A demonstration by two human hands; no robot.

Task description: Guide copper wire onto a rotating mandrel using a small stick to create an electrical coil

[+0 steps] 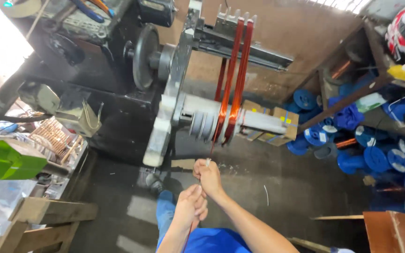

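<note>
Landmark: the coil winding machine [174, 89], grey stepped former with two loops of copper wire [233, 75] wound over it; the loops run from the top bracket down to the stepped drum, side by side, orange-red.

Right hand [208, 175] sits just below the former, fingers pinched together on a small whitish tie piece [208, 162] and on the thin wire strand coming down from the coils; grip clamped. Left hand [191, 206] is lower, below and toward the viewer from the machine, touching the right hand's wrist side, fingers curled shut round the same strand; a reddish thread shows under the fist; exact contact is too small to tell.

Blue trousers below the hands; dark floor [277, 178] under the machine.

Right of the machine: pile of blue spools [376, 157], some with copper windings; cardboard box [270, 124] just behind the former's end; wooden shelf frame above the spools.

Left of the machine: green box-shaped object [5, 161], cluttered bench, wooden pallet [43, 220] lower down.
</note>
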